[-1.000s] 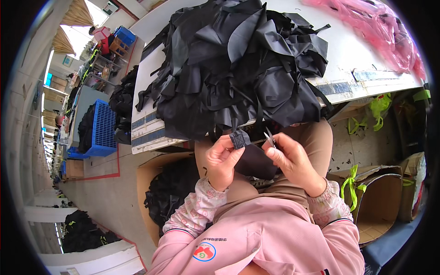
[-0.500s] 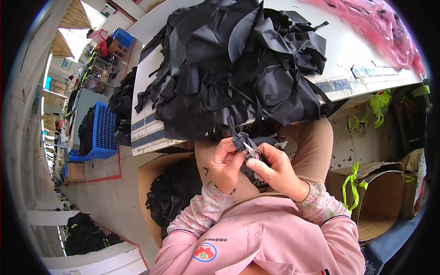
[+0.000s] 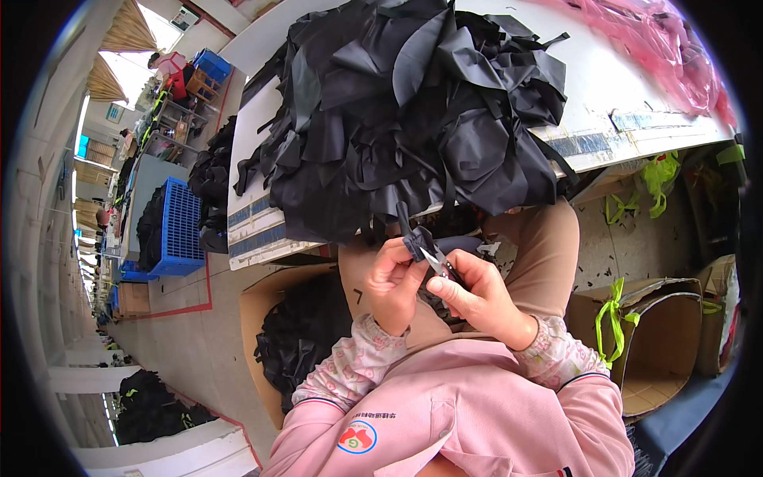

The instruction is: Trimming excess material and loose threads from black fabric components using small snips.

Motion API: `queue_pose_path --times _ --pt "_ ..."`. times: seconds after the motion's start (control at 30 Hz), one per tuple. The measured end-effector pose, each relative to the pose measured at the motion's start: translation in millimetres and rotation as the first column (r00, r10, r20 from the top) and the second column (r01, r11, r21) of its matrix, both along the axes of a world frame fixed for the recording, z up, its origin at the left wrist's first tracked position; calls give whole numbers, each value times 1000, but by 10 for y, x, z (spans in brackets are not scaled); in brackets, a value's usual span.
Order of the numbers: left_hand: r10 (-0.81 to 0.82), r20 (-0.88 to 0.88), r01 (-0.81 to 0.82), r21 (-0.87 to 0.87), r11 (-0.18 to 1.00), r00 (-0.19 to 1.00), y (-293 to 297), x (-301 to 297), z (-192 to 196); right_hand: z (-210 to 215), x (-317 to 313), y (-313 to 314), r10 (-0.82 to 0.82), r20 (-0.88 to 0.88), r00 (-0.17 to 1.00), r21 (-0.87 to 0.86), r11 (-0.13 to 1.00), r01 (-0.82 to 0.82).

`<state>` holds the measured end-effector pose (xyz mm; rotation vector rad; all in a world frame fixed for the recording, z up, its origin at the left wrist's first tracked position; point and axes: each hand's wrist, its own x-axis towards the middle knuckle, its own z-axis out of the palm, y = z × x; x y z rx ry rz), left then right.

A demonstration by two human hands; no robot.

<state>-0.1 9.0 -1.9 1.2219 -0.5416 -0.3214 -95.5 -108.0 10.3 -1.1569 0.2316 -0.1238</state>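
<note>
While the left hand (image 3: 391,280) pinches a black strap piece (image 3: 415,241), the right hand (image 3: 477,296) grips small snips (image 3: 442,263) — blades touching it.

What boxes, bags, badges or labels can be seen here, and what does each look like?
Cardboard box: right of the person's knee, brown, open, green strap tied on it.
Second cardboard box: left of the knee, brown, holding black fabric.
Round badge: on the pink jacket's chest, red, green and white.
Pink plastic bag: top right on the white table, crumpled, see-through.
Blue crate: left of the table, plastic, latticed.
</note>
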Motion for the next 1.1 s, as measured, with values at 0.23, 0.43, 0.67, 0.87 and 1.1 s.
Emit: queue_pose_path --times 0.23,0.43,0.67,0.87,1.1 --pt "-126 -19 125 -14 992 992 87 17 -103 15 22 25 -167 66 984 -356 917 179" --pt "-129 10 129 -22 991 992 62 -8 -112 21 15 -3 -168 94 981 -415 889 192" --pt "-134 65 136 -20 991 989 50 -8 -66 8 -31 -19 -159 12 987 -352 923 153" --pt "-218 90 218 6 976 972 82 1 -72 64 -29 -44 -162 28 986 -378 912 160" --pt "-246 40 245 37 969 968 95 -7 -50 -7 -50 -27 -188 51 981 -370 909 194"
